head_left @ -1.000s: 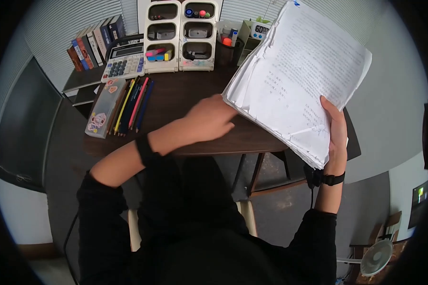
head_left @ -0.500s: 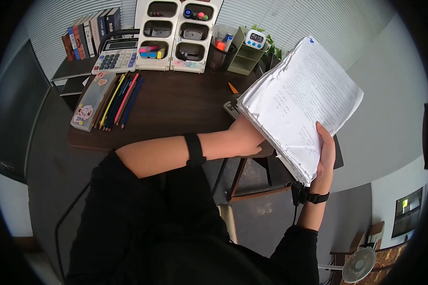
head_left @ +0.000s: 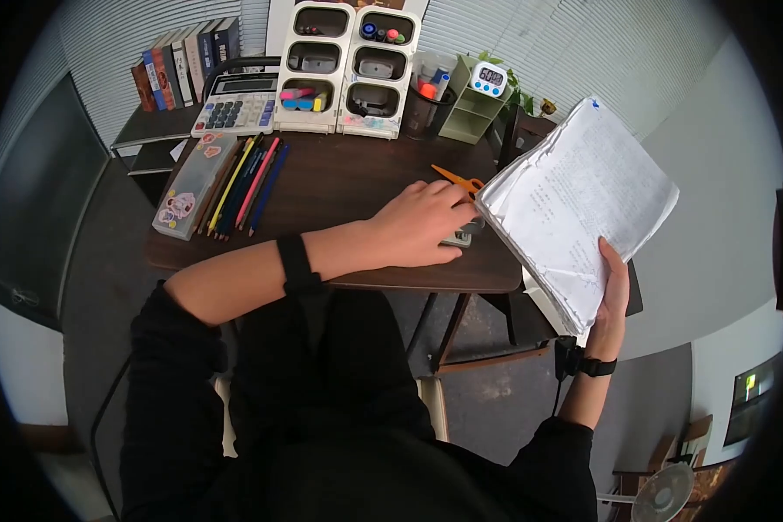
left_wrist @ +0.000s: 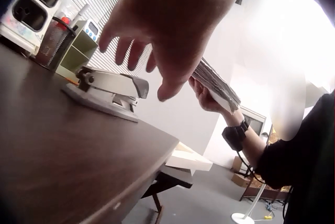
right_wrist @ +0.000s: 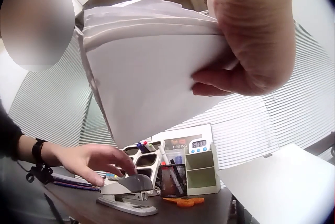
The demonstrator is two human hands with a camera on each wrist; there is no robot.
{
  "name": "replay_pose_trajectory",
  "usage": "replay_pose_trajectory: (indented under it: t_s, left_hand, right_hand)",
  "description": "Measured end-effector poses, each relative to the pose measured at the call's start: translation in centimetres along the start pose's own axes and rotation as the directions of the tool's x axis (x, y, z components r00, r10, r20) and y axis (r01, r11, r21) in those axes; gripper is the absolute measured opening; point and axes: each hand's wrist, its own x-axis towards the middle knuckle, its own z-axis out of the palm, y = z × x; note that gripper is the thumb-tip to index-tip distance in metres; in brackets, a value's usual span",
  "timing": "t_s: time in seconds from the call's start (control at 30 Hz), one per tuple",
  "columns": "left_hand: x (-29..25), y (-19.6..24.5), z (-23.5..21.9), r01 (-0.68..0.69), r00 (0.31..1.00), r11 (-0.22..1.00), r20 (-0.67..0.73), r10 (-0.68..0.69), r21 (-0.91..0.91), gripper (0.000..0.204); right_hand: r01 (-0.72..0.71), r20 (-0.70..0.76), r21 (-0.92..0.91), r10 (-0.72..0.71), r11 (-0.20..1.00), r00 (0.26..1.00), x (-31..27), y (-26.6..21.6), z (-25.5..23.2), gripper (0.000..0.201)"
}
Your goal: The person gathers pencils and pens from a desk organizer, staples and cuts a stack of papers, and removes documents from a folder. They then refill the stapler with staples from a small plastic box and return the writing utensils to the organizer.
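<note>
My right hand [head_left: 613, 291] grips a thick stack of printed paper [head_left: 587, 204], with the thumb on the top sheet and the fingers underneath. The sheets have ragged edges and tilt in the air over the desk's right end. My left hand [head_left: 419, 226] reaches over a grey-white stapler [left_wrist: 107, 90] on the desk, its fingers spread and loosely bent. In the left wrist view the stapler stands below the fingertips; the right wrist view shows the hand [right_wrist: 97, 162] right at its top arm. Orange-handled scissors [right_wrist: 183, 201] lie just beyond the stapler.
Colored pencils [head_left: 245, 187] and a stickered pencil case [head_left: 191, 191] lie at the desk's left. Along the back stand a calculator [head_left: 235, 111], a white organizer [head_left: 339, 74], a mesh pen cup [head_left: 426, 113] and a green shelf with a timer [head_left: 489, 80]. A white box [left_wrist: 188, 158] sits beyond the desk's right edge.
The paper stack has been lowered and shifted right in my right hand. My left hand has come from beside and partly behind the stack to over the stapler. The scissors now show more fully.
</note>
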Motion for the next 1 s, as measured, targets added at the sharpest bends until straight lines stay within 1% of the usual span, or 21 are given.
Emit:
replay_pose_trajectory:
  t_s: [0.03,0.07,0.1,0.13,0.17,0.23,0.27,0.3,0.37,0.4,0.43,0.5,0.53,0.57,0.63,0.67,0.7,0.77,0.9,0.97,1.0]
  left_hand:
    - [0.5,0.1,0.4,-0.006,1.000,1.000,-0.005,0.006,-0.002,0.041]
    - [1.0,0.2,0.8,0.109,0.984,0.994,0.139,-0.109,0.009,0.043]
    - [1.5,0.3,1.2,0.220,0.935,0.975,0.279,-0.221,0.035,0.045]
    - [2.2,0.1,1.3,0.328,0.866,0.944,0.405,-0.293,-0.018,0.047]
    - [2.1,-0.2,1.4,0.325,0.868,0.945,0.404,-0.289,-0.023,0.047]
    - [1.1,-1.3,1.6,0.320,0.916,0.932,0.305,-0.259,-0.168,0.043]
    - [0.5,-1.5,0.9,0.310,0.917,0.940,0.306,-0.256,-0.143,0.039]
    - [-0.1,-1.9,0.2,0.326,0.908,0.935,0.323,-0.267,-0.142,0.037]
    - [-1.5,-2.8,-1.7,0.311,0.914,0.936,0.322,-0.246,-0.167,0.036]
    - [-2.3,-3.4,-2.6,0.329,0.907,0.927,0.332,-0.259,-0.178,0.036]
    - [-3.2,-3.9,-3.4,0.337,0.902,0.926,0.339,-0.266,-0.169,0.036]
    - [-4.6,-4.9,-4.8,0.396,0.886,0.903,0.328,-0.327,-0.169,0.039]
    - [-5.0,-5.4,-5.5,0.395,0.886,0.900,0.337,-0.320,-0.185,0.040]
    - [-5.5,-5.6,-5.9,0.398,0.882,0.900,0.344,-0.322,-0.178,0.040]
    - [-6.1,-5.7,-6.6,0.461,0.864,0.864,0.323,-0.385,-0.202,0.039]
    - [-6.3,-5.8,-6.7,0.449,0.873,0.870,0.306,-0.379,-0.202,0.038]
    - [-6.4,-5.8,-6.7,0.447,0.872,0.873,0.311,-0.377,-0.196,0.038]
    - [-6.3,-5.5,-7.0,0.514,0.836,0.829,0.343,-0.427,-0.220,0.039]
    - [-6.4,-5.6,-6.8,0.508,0.843,0.830,0.333,-0.423,-0.232,0.039]
    - [-6.4,-5.4,-6.9,0.528,0.833,0.816,0.328,-0.445,-0.233,0.039]
    - [-6.5,-5.5,-6.9,0.530,0.832,0.815,0.328,-0.447,-0.234,0.039]
  right_hand:
    - [-0.021,-0.014,0.001,0.021,1.000,1.000,0.0,-0.1,-0.2,0.050]
    - [-0.014,-0.018,-0.002,0.014,1.000,1.000,-0.1,-0.3,-0.2,0.050]
    - [-0.023,-0.024,0.008,0.023,1.000,0.999,-0.3,-0.3,-0.1,0.051]
    - [-0.033,-0.030,0.017,0.034,0.999,0.999,-0.6,-0.3,0.0,0.052]
    - [-0.030,-0.034,0.014,0.031,0.999,0.999,-0.9,-0.4,0.0,0.052]
    - [-0.081,0.008,-0.039,0.081,0.996,0.997,-1.6,-0.5,0.3,0.051]
    - [-0.089,0.043,-0.068,0.092,0.994,0.995,-2.1,-0.5,0.6,0.050]
    - [-0.096,0.040,-0.064,0.099,0.993,0.994,-2.4,-0.3,0.9,0.050]
    - [-0.178,0.072,-0.102,0.186,0.979,0.980,-3.1,0.3,1.9,0.050]
    - [-0.213,0.076,-0.104,0.221,0.971,0.972,-3.5,0.5,2.9,0.050]
    - [-0.221,0.082,-0.097,0.229,0.970,0.970,-3.4,1.2,3.3,0.050]
    - [-0.270,0.196,-0.154,0.297,0.950,0.935,-3.0,2.7,4.1,0.051]
    - [-0.289,0.230,-0.163,0.321,0.943,0.919,-2.8,3.4,4.7,0.053]
    - [-0.294,0.232,-0.154,0.324,0.943,0.917,-2.6,4.1,5.2,0.053]
    - [-0.351,0.287,-0.214,0.402,0.912,0.869,-2.4,5.2,6.2,0.055]
    - [-0.375,0.315,-0.231,0.434,0.898,0.844,-2.7,5.2,7.1,0.055]
    - [-0.376,0.316,-0.222,0.432,0.899,0.845,-2.8,5.5,7.4,0.055]
    - [-0.406,0.388,-0.227,0.465,0.885,0.796,-2.7,6.3,7.7,0.055]
    - [-0.378,0.410,-0.265,0.458,0.887,0.788,-3.0,6.5,7.9,0.054]
    - [-0.346,0.372,-0.318,0.452,0.883,0.811,-3.3,5.8,8.1,0.054]
    - [-0.347,0.373,-0.320,0.454,0.882,0.809,-3.4,5.5,8.2,0.054]
